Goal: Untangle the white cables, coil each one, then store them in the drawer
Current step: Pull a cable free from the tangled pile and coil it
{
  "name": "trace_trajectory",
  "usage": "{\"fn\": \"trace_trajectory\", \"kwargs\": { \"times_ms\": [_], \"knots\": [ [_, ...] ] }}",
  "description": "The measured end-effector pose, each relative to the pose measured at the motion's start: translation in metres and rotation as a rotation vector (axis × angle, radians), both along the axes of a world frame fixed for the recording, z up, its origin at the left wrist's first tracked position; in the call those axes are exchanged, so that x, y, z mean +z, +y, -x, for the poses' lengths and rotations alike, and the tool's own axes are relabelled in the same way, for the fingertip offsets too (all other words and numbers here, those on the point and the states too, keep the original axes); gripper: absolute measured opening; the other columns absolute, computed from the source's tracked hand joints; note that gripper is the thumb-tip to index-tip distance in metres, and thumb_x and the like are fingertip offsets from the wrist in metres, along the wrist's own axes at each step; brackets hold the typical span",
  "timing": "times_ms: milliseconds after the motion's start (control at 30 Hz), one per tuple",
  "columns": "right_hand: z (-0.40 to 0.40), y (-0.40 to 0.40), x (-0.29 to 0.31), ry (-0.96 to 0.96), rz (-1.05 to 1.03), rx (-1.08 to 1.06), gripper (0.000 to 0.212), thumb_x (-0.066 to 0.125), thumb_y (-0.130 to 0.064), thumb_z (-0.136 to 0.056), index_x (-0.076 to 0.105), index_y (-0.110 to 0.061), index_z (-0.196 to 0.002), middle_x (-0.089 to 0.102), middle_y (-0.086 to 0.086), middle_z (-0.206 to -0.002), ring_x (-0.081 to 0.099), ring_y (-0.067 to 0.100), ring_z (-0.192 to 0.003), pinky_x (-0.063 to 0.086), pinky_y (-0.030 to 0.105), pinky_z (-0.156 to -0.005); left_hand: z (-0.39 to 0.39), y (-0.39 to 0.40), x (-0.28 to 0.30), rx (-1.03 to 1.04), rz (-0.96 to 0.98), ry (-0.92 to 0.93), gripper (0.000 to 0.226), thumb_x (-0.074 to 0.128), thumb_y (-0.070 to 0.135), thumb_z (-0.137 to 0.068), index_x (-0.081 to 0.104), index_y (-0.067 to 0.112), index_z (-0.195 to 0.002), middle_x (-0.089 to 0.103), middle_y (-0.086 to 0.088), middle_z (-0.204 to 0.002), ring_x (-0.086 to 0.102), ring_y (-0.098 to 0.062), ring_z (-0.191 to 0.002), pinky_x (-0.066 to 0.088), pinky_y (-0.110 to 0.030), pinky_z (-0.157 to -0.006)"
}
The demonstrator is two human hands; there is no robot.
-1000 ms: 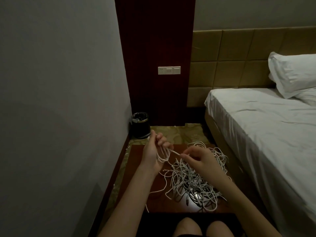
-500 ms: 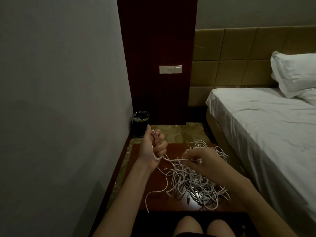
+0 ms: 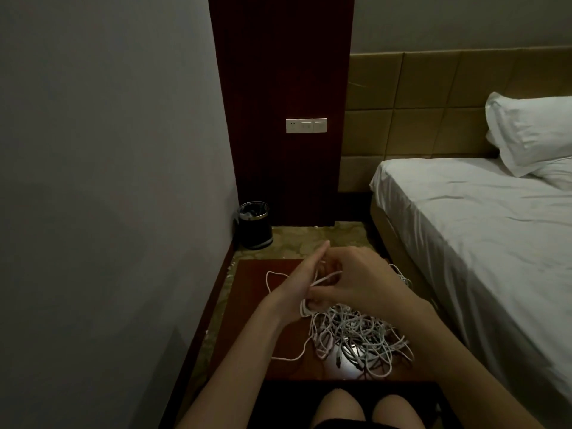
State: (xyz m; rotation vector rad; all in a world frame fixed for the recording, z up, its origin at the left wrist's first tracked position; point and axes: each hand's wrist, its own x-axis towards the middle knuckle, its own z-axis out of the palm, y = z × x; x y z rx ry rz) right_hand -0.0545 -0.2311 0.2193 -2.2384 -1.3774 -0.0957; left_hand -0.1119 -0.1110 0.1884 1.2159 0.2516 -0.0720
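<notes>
since half a second ago right hand [image 3: 356, 283] crossed to left hand [image 3: 301, 281]; both grips pinch one cable [image 3: 325, 277], tangle [image 3: 356, 335] lying below-right.

Small dark red wooden table [image 3: 257, 308] with glossy top, tangled heap of white cables [image 3: 359, 335] on its right half, one loose strand [image 3: 289, 358] trailing left across the wood

Two bare forearms seen, no sleeves to the frame edge. Bare left hand [image 3: 301, 281] and bare right hand [image 3: 356, 281]: no rings, watch or wristband made out. Two bare knees [image 3: 365, 408] at 6 o'clock, dark short garment hem [image 3: 356, 425] just below them. Lighting dim; finer detail not resolved.
</notes>
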Motion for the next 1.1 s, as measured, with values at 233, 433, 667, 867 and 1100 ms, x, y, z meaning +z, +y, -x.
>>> {"fn": "trace_trajectory", "kwargs": {
  "times_ms": [233, 433, 667, 867, 1100],
  "knots": [
    [-0.024, -0.017, 0.002, 0.392, -0.103, 0.236, 0.006, 0.07, -0.025, -0.086, 0.074, -0.02, -0.088, 0.072, 0.003, -0.078, 0.068, 0.019, -0.072, 0.055, 0.037, -0.066, 0.005, 0.008, -0.008, -0.335, 0.026, -0.066, 0.053, 0.059, 0.073, -0.075, 0.051, 0.021, -0.074, 0.03, 0.01, -0.046, 0.021, 0.0, -0.028, 0.017, -0.012, -0.029],
    [-0.03, -0.015, -0.002, 0.552, -0.379, 0.134, 0.018, 0.079, -0.012, -0.076, 0.061, -0.013, -0.077, 0.065, 0.021, -0.07, 0.06, 0.029, -0.061, 0.045, 0.037, -0.059, 0.004, 0.0, -0.008, -0.42, 0.062, -0.125, 0.041, 0.062, 0.057, -0.084, 0.051, 0.019, -0.071, 0.03, 0.01, -0.049, 0.023, 0.002, -0.03, 0.016, -0.013, -0.032],
    [-0.031, -0.026, -0.011, 0.935, -0.411, 0.033, 0.011, 0.066, -0.016, -0.086, 0.067, -0.005, -0.088, 0.061, 0.002, -0.067, 0.045, 0.005, -0.048, 0.036, 0.015, -0.047, 0.014, 0.0, -0.008, -0.231, -0.016, -0.171, 0.047, 0.034, 0.048, -0.097, 0.065, 0.017, -0.08, 0.029, 0.009, -0.046, 0.02, -0.001, -0.032, 0.022, -0.014, -0.034],
    [-0.019, -0.019, -0.015, 0.549, -0.475, -0.106, 0.003, 0.073, -0.014, -0.083, 0.072, -0.012, -0.084, 0.068, -0.001, -0.069, 0.057, -0.002, -0.053, 0.043, 0.015, -0.051, 0.003, -0.014, -0.014, 0.09, -0.1, -0.225, 0.043, 0.024, 0.043, -0.103, 0.057, 0.015, -0.096, 0.034, 0.004, -0.046, 0.024, -0.003, -0.032, 0.025, -0.015, -0.035],
    [0.006, -0.012, -0.052, 0.265, -0.4, -0.153, 0.021, 0.067, -0.017, -0.089, 0.073, -0.025, -0.108, 0.065, -0.004, -0.091, 0.062, 0.007, -0.078, 0.047, 0.013, -0.065, 0.006, -0.02, -0.026, 0.254, 0.155, -0.167, 0.047, 0.028, 0.039, -0.105, 0.064, 0.013, -0.092, 0.032, 0.005, -0.049, 0.026, -0.003, -0.032, 0.024, -0.015, -0.034]
  ]
}}
